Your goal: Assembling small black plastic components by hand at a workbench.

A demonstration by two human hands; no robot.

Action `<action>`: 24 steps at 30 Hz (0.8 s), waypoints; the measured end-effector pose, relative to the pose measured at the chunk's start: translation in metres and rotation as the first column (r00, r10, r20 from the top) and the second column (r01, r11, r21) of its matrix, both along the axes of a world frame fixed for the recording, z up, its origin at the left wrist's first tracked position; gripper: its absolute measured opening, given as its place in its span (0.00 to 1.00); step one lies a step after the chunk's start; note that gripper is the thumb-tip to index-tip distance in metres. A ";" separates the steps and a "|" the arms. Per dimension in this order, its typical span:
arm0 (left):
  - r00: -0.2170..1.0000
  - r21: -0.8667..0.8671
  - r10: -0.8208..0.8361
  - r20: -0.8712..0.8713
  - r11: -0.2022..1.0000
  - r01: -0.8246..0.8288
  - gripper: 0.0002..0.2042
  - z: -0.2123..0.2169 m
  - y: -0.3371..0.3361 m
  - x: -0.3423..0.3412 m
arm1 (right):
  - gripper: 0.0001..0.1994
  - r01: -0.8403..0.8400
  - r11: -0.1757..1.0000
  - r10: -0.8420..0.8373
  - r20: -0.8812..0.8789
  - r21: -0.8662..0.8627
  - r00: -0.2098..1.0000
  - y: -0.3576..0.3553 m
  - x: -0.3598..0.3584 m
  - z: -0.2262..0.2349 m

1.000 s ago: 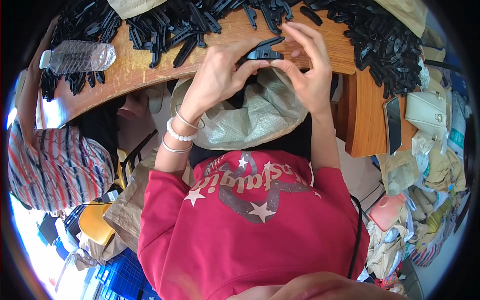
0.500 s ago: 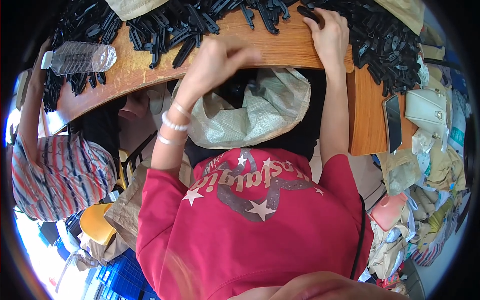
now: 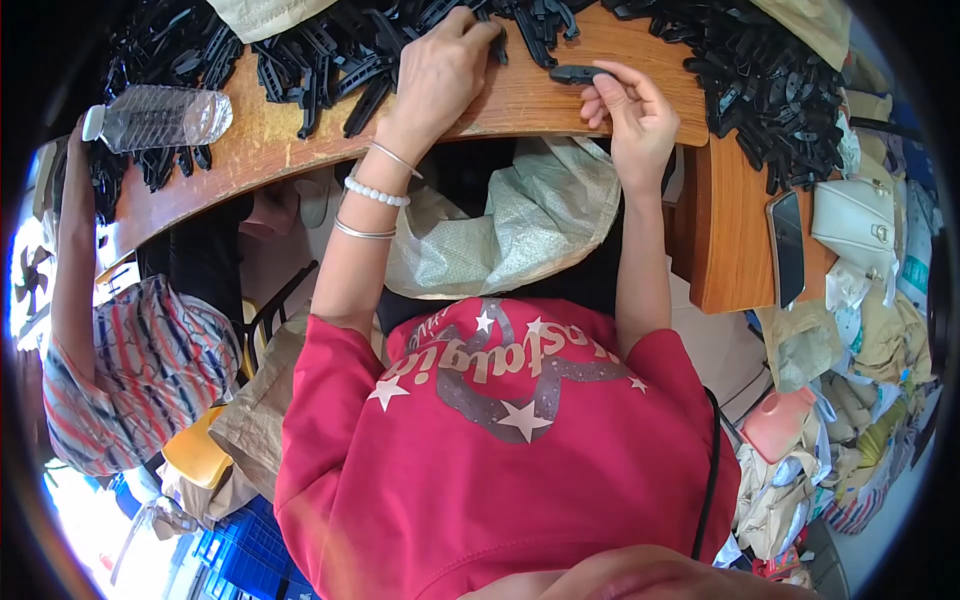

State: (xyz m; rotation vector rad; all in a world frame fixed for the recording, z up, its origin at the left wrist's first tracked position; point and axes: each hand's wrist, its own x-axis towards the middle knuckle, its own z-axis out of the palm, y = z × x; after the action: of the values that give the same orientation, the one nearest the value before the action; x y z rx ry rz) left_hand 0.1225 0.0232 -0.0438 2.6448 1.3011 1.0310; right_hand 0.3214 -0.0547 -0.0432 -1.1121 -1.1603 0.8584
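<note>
A small, oblong black plastic part (image 3: 573, 74) is pinched between the thumb and fingers of my right hand (image 3: 638, 120), just above the wooden table (image 3: 540, 112). My left hand (image 3: 440, 80) reaches to the far side of the table, its fingers closed on a slim black plastic part (image 3: 498, 45) at the edge of a loose heap of longer black parts (image 3: 335, 75). Its fingertips are partly hidden. In my lap, below both hands, a pale woven sack (image 3: 545, 235) lies with its mouth open; its inside is dark.
Smaller black pieces (image 3: 765, 110) are heaped at the right. A phone (image 3: 787, 245) and a white handbag (image 3: 852, 228) are beside them. A clear plastic bottle (image 3: 165, 117) lies at the left, near a co-worker's arm (image 3: 75, 240). Brown bags (image 3: 800, 340) fill the right side.
My left hand has moved from over the sack to the parts at the far side and closed on one. My right hand has come left from the right heap with its part.
</note>
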 end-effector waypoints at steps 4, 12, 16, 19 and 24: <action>0.992 0.120 -0.126 -0.024 0.985 0.128 0.07 0.015 -0.008 0.004 | 0.09 -0.098 0.990 0.081 -0.167 -0.100 0.983 -0.002 0.001 0.000; 0.610 -0.698 0.355 0.709 0.479 0.533 0.12 0.023 -0.024 0.002 | 0.10 -0.381 0.922 0.356 -0.241 -0.065 0.903 0.000 0.000 0.008; 0.703 -0.756 0.311 0.639 0.425 0.498 0.14 0.029 -0.033 0.001 | 0.10 -0.286 0.949 0.282 -0.051 -0.131 0.958 0.002 -0.006 0.006; 0.738 -0.775 0.267 0.620 0.358 0.521 0.14 0.033 -0.038 -0.001 | 0.10 -0.203 0.974 0.190 -0.125 -0.103 0.974 -0.002 -0.018 0.006; 0.835 -0.644 0.035 0.549 0.654 0.396 0.14 0.037 -0.056 0.006 | 0.11 -0.166 0.982 0.152 -0.152 -0.086 0.977 -0.009 -0.024 0.004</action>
State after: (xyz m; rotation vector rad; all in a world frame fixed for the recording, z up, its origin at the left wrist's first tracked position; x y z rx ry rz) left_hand 0.1288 -0.0329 -0.0066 1.6651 0.9807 0.8365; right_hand 0.2969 -0.0638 -0.0389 -1.0278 -1.1061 1.1125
